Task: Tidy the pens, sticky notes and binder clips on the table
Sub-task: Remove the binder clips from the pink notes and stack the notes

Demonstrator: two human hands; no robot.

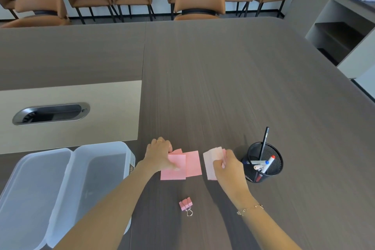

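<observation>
Pink sticky notes (192,163) lie overlapping on the dark table (223,87), and my left hand (160,155) presses its fingers on the left ones. My right hand (228,167) grips a pale pink stack of sticky notes (211,158) just to the right, lifted at its far edge. Two pink binder clips (186,205) lie together near the front, between my forearms. A black mesh pen holder (263,163) at the right holds a black pen (264,142) and several markers (263,164).
A clear plastic box (97,168) and its lid (30,189) sit open at the front left. A cable slot (50,113) is set in a beige panel at the left. Brown chairs (199,0) line the far side. A grey cabinet (334,16) stands at the right.
</observation>
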